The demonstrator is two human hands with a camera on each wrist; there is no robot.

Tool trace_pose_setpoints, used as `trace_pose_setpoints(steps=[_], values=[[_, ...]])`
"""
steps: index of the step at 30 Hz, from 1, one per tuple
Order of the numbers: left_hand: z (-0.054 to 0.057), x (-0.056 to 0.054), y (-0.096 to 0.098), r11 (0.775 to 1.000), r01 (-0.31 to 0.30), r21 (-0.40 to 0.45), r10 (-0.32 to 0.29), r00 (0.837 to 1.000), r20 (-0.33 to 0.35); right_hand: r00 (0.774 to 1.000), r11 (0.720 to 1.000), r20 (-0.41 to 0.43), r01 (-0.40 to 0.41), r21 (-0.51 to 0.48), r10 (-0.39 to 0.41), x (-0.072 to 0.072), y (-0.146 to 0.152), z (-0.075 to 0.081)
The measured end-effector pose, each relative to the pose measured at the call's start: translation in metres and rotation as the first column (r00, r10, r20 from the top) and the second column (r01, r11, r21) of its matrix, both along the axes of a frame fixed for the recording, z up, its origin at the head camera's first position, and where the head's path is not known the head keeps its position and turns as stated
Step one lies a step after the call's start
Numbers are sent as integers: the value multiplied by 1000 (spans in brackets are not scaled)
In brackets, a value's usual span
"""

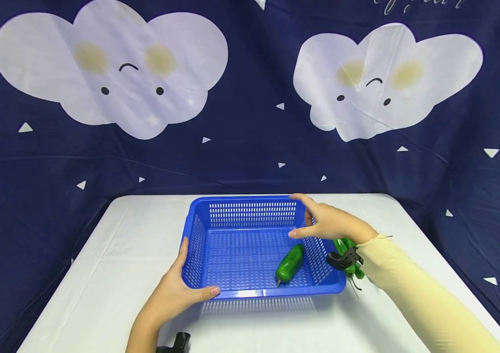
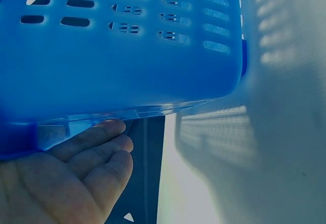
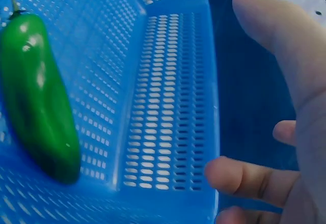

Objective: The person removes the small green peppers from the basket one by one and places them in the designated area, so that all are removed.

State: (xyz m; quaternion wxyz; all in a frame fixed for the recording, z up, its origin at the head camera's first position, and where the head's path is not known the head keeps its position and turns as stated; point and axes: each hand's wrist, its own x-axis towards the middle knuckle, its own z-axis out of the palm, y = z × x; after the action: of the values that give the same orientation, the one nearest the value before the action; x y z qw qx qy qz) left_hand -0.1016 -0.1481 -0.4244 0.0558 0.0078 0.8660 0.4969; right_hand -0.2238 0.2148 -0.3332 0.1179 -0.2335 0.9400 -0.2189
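A blue plastic basket [image 1: 250,293] with slotted walls stands at the middle of the white table. One green chili pepper [image 1: 290,264] lies inside it, near the right wall; the right wrist view shows this pepper [image 3: 38,96] closely, stem included. My left hand [image 1: 179,291] grips the basket's front left corner, thumb over the front rim and fingers along the left side. Over the far right corner is my right hand [image 1: 327,220], thumb and forefinger spread apart. In the right wrist view, a fingertip [image 3: 224,175] meets the basket's rim.
More green peppers [image 1: 342,245] lie on the table just right of the basket, partly hidden by the right wrist and its black strap [image 1: 344,259]. Behind the white table [image 1: 144,230] hangs a dark blue cloth [image 1: 254,162] with cloud prints.
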Motion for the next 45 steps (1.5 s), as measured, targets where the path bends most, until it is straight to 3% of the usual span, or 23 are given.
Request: trace_pose_setpoints(steps=[12,20,27,35,45], values=[[-1,0,-1,1000,11,12,-11,1000,-11,989,991,146,-1,134,-19,13,-20,-20],[0,1,0,1000,7,10,-7,1000,-4,975,957,206,20,290,-83,18,-35,-35],[0,1,0,1000,2,13,-2,1000,-1,963,932,230,54,358,-144,16,-42,-43],[-1,1,0,1000,6,22,-6,1000,-7,936,932,274,121,341,-221,13,-50,-49],[-2,0,-1,1000,6,23,-6,1000,-11,938,942,277,115,316,-208,11,-55,-60]])
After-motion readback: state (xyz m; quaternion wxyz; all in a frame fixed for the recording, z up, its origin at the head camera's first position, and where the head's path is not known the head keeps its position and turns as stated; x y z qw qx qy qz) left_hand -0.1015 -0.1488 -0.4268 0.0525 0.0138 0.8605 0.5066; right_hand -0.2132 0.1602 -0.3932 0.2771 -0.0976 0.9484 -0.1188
